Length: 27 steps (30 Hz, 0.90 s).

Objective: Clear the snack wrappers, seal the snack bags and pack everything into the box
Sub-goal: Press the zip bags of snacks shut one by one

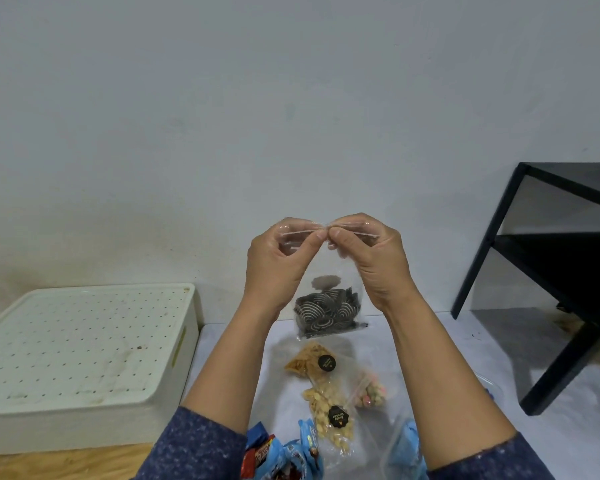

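I hold a clear zip bag of dark swirl-patterned cookies [328, 308] up in front of me. My left hand [278, 261] and my right hand [371, 258] both pinch its top strip, thumbs meeting in the middle. Below it on the white table [430, 348] lie a bag of brown chips [305, 363], a bag of pale nuts [329, 417] and a small bag of pink and green sweets [371, 391]. Blue and red snack wrappers [284, 457] sit at the near edge. A clear plastic box [395, 452] shows at the lower right, partly hidden by my right arm.
A white perforated crate lid [80, 344] lies at the left, on a wooden surface [49, 465]. A black metal shelf frame [551, 271] stands at the right against the pale wall.
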### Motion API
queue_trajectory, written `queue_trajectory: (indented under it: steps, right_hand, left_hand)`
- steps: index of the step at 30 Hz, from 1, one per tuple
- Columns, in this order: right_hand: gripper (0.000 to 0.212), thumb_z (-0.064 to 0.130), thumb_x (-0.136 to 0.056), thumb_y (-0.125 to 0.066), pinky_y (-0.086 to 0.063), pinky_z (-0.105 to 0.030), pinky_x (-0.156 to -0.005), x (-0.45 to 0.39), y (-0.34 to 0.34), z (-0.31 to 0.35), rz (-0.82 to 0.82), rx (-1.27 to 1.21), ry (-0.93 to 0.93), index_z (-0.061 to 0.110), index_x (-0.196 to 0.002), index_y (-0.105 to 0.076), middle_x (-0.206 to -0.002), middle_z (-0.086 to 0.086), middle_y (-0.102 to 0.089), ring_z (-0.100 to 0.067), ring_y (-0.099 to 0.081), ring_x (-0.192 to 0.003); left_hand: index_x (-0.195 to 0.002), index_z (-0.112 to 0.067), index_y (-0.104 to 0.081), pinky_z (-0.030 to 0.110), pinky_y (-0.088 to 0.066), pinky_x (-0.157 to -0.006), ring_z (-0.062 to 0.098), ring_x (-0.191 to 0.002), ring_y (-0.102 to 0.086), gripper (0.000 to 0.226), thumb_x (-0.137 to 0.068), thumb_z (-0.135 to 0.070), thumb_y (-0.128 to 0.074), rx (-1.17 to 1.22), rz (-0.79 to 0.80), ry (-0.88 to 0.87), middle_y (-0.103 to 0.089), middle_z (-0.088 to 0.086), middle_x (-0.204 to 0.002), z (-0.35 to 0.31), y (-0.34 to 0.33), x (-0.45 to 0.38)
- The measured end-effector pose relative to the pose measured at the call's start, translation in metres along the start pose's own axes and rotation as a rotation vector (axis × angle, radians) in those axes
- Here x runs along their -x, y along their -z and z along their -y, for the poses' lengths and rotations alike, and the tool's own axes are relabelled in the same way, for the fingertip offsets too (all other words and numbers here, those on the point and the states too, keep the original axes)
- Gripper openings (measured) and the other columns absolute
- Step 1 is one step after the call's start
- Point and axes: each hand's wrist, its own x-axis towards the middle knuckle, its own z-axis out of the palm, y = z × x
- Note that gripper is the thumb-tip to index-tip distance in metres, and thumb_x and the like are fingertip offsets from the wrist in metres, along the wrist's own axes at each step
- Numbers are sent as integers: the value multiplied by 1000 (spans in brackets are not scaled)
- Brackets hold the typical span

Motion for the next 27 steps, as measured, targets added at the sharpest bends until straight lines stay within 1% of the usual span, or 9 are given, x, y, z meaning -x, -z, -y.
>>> queue_trajectory:
  steps: [2, 4, 7, 10, 13, 17, 20, 25, 27]
  right_hand:
    - [12, 4, -82, -68, -47, -21, -61, 0, -1, 3, -6, 39, 13, 15, -78, -70, -72, 7, -71, -11, -60, -63]
    - [12, 5, -82, -68, -47, -21, -60, 1, -1, 4, -8, 51, 10, 17, -82, -70, -72, 6, -71, -11, -63, -62]
    - [21, 2, -79, -70, -48, -21, -59, 3, 1, 5, -7, 46, 24, 19, -89, -66, -71, 0, -69, -13, -65, -62]
    - [22, 1, -79, -71, -48, -21, -58, 3, 0, 5, 5, 62, 46, 19, -89, -63, -70, 2, -67, -14, -65, -62]
    - [21, 0, -79, -70, -48, -21, -57, 3, -1, 4, 13, 86, 59, 19, -85, -63, -74, -2, -67, -13, -66, -62]
    - [21, 0, -80, -70, -48, -20, -58, 2, -1, 3, 18, 93, 47, 20, -84, -64, -70, 5, -70, -12, -67, -63]
    - [21, -1, -78, -71, -49, -20, -58, 2, -2, 2, 15, 81, 23, 18, -85, -65, -67, 4, -70, -12, -67, -63]
    - [18, -1, -77, -73, -50, -20, -58, 3, -4, 1, 8, 71, -1, 14, -84, -65, -71, -3, -69, -13, -67, -63]
    - [17, 0, -76, -73, -50, -20, -58, 2, -5, 0, 8, 69, -8, 13, -83, -65, -72, -4, -69, -13, -67, -63]
  left_hand:
    - [-92, -37, -62, 16, -53, -74, 2, -76, -68, 27, -78, -17, -75, 0, -69, -42, -69, -11, -79, 1, 0, 1]
    - [-96, -45, -56, 12, -51, -72, 0, -72, -66, 39, -79, -16, -75, -78, -96, -134, -67, -10, -83, 2, 2, 0]
    - [-89, -41, -61, 8, -46, -69, -2, -72, -65, 32, -81, -12, -72, -213, -100, -257, -68, -5, -92, 4, 3, -1]
    - [-81, -34, -68, 14, -50, -71, -2, -74, -65, 25, -79, -9, -72, -237, -132, -314, -62, -12, -97, 10, 4, -2]
    - [-85, -36, -69, 13, -50, -70, -2, -73, -65, 24, -79, -12, -73, -233, -140, -314, -58, -17, -97, 14, 4, -2]
    - [-91, -33, -67, 13, -50, -71, -3, -75, -65, 23, -80, -13, -73, -245, -141, -327, -57, -16, -98, 14, 4, -2]
    - [-86, -27, -68, 17, -53, -74, -7, -77, -63, 19, -80, -9, -72, -249, -144, -337, -55, -17, -95, 15, 5, -4]
    - [-82, -21, -70, 9, -49, -72, -9, -77, -61, 18, -80, -3, -69, -281, -150, -334, -52, -16, -96, 19, 7, -6]
    - [-81, -18, -70, 7, -48, -72, -10, -77, -61, 17, -80, -1, -68, -292, -148, -333, -51, -15, -96, 21, 9, -7]
